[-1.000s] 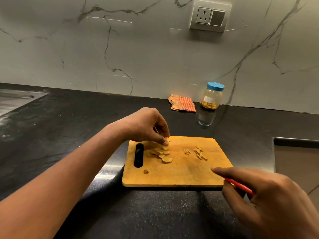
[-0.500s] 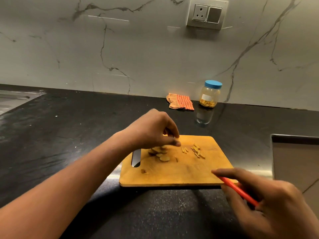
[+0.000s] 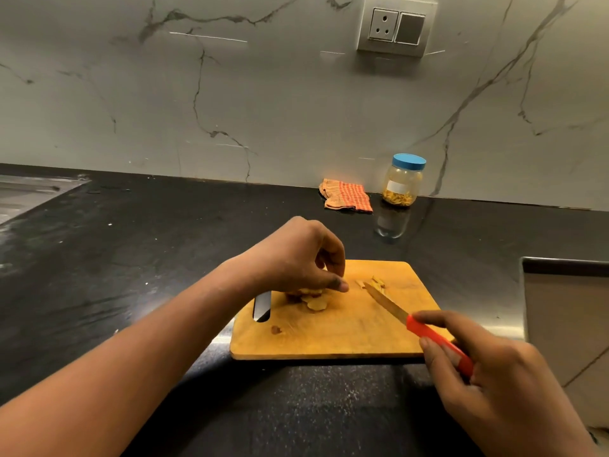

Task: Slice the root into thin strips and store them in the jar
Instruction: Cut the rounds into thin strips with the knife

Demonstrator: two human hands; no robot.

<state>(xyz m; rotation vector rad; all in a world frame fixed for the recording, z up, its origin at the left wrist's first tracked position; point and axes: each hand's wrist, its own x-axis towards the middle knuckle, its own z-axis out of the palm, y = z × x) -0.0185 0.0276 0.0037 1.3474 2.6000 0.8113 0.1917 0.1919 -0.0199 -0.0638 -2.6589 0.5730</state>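
Cutting board: wooden, lying flat on the dark tabletop, with a slot handle at its left end.
Root slices: a small pile of pale rounds on the left half of the cutting board, partly hidden under the fingers.
Strips: a few thin yellow pieces on the cutting board towards its far edge, right of the slices.
Stray bit: one small brown piece alone on the cutting board, near its slot handle.
Left hand: over the cutting board's left half, fingers curled down onto the slices, thumb tip pointing right; I cannot tell whether it pinches a slice or only rests on the pile.
Right hand: at the cutting board's near right corner, fingers wrapped round the handle of the knife.
Knife: red handle, with the blade slanting over the cutting board and its tip just beside the strips.
Jar: clear, blue lid on, upright well beyond the cutting board's far right corner, yellow shreds in its bottom.
Cloth: orange checked, crumpled beyond the cutting board's far edge, just left of the jar.
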